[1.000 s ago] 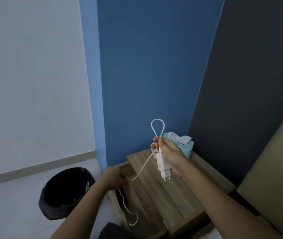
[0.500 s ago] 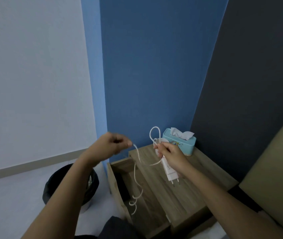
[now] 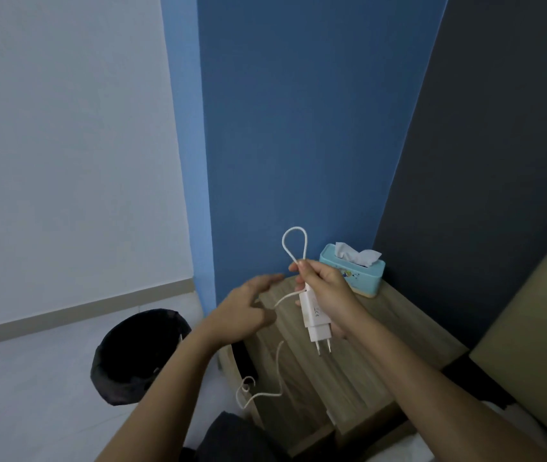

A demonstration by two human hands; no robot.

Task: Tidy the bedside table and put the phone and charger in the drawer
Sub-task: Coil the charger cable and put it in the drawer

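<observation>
At far left, a pale wall [image 3: 65, 145] meets a light floor, where a black bin [image 3: 138, 356] stands just beside the corner of a blue wall [image 3: 299, 128].

Next comes our left hand [image 3: 248, 308], raised over the open drawer [image 3: 228, 371] with its fingers loose and spread toward the right, slightly blurred. It grips nothing we can make out. The white cable [image 3: 294, 243] runs behind it, and we cannot tell whether the two touch. Below the hand the cable drops in slack curls over the drawer's edge, its end hanging free near the floor. The drawer's inside is dark and we cannot make out what lies there.

Just right of centre, our right hand [image 3: 325, 288] holds the white charger [image 3: 315, 315] in the air above the bedside table [image 3: 399, 331], prongs pointing down. The fingers curl round the plug body while thumb and forefinger pinch the cable, so that a narrow loop stands upright above the knuckles.

Behind that hand, a light blue tissue box [image 3: 365, 278] sits at the table's back corner, a white tissue poking from its top, close to where the blue wall joins a dark grey wall [image 3: 499, 145]. At far right, a tan padded panel [image 3: 532, 345] fills the edge of the view.
</observation>
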